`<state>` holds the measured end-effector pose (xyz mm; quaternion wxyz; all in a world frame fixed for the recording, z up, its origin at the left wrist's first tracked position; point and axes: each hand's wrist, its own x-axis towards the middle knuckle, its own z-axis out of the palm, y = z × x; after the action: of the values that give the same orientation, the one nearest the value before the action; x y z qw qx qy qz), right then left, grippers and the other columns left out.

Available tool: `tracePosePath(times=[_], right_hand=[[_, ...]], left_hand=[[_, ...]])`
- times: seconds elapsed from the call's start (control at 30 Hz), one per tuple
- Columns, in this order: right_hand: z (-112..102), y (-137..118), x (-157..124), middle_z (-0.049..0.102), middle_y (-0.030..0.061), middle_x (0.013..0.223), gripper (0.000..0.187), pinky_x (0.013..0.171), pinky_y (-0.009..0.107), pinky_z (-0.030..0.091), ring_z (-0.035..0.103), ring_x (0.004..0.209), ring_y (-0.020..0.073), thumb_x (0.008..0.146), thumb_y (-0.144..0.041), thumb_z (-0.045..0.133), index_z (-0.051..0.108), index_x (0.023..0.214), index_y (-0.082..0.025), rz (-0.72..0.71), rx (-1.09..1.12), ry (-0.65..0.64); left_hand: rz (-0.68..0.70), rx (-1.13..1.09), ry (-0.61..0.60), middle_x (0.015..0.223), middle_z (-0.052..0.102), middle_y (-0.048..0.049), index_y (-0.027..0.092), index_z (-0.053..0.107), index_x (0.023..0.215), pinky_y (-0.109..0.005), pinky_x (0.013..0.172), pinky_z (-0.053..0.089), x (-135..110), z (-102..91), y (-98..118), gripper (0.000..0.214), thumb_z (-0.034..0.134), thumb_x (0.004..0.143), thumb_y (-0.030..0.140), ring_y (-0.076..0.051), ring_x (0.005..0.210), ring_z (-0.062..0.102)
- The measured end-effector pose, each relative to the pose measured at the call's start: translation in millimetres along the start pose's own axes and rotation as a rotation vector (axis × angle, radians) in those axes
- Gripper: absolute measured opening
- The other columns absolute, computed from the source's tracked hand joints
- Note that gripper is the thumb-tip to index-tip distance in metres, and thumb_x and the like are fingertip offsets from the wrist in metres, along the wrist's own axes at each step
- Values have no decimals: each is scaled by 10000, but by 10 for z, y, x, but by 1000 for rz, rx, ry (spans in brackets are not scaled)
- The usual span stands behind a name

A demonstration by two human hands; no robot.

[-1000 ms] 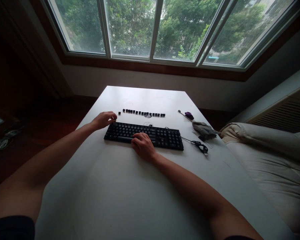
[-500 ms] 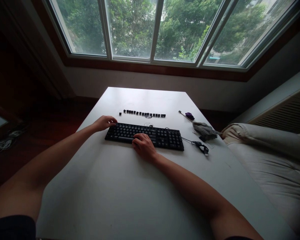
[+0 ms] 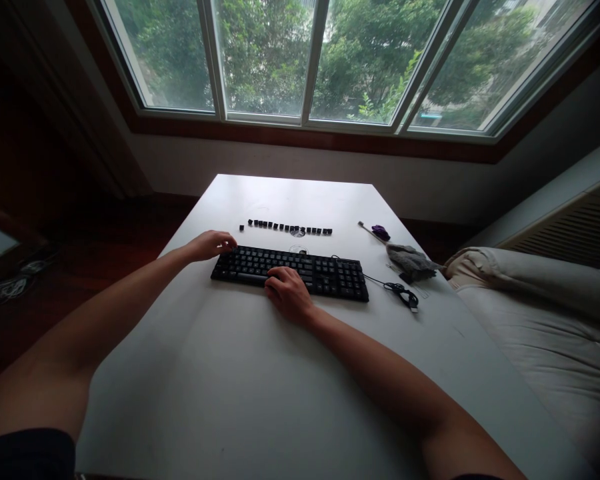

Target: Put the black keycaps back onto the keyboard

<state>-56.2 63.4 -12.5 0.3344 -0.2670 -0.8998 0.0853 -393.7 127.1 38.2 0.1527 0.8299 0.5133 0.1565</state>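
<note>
A black keyboard (image 3: 325, 272) lies across the white table, numeric pad at the right. At its far left corner is my left hand (image 3: 211, 245), thumb and fingertips drawn together; whatever is between them is too small to make out. My right hand (image 3: 289, 293) is closed over the keyboard's near edge around the middle, fingers bent on the front keys and the wrist low over the table. Behind the keyboard, several loose black keycaps (image 3: 275, 227) stand in a row, with a single keycap (image 3: 241, 228) slightly apart at the left end.
Right of the keyboard lie its bundled USB cable (image 3: 403, 293), a grey cloth (image 3: 411, 262), a purple thing (image 3: 381, 232) and a thin brush (image 3: 367, 229). Clear round pieces (image 3: 299, 250) sit behind the keyboard. A beige padded seat (image 3: 525, 300) borders the table's right side.
Both hands stay at the same places on the keyboard. The fingers of my left hand have shifted very slightly at the corner; the whole view has moved a touch.
</note>
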Motion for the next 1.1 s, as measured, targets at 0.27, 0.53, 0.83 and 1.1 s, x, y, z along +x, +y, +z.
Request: tracePosePath(times=[0.27, 0.53, 0.83, 1.1], right_hand=[[-11, -26, 8, 644, 101, 1195, 128, 1023, 452, 440, 554, 1146, 255, 966, -238, 588, 716, 962, -226, 3, 2, -8], [4, -28, 2, 643, 97, 1192, 131, 1017, 454, 443, 548, 1145, 257, 967, -245, 588, 718, 949, -234, -2, -9, -5], [-36, -50, 3, 638, 100, 1205, 122, 1027, 455, 443, 544, 1152, 257, 968, -241, 587, 706, 955, -226, -10, -21, -18], [-29, -42, -5, 634, 104, 1217, 121, 1033, 458, 437, 537, 1165, 261, 964, -233, 591, 712, 960, -223, -9, -17, -23]], left_hand=[[47, 45, -35, 974, 756, -38, 274, 761, 1012, -290, 795, 513, 40, -41, 71, 261, 585, 873, 407, -195, 858, 681], [57, 33, -19, 955, 715, -56, 254, 725, 1018, -327, 824, 517, 50, 28, 41, 250, 575, 867, 386, -206, 873, 656], [102, -73, 16, 965, 708, -51, 235, 681, 1034, -314, 790, 519, 13, 75, -22, 244, 595, 884, 407, -185, 863, 653], [-2, -178, 79, 931, 745, -44, 218, 681, 1062, -311, 776, 525, -16, 149, -119, 346, 636, 860, 495, -181, 848, 683]])
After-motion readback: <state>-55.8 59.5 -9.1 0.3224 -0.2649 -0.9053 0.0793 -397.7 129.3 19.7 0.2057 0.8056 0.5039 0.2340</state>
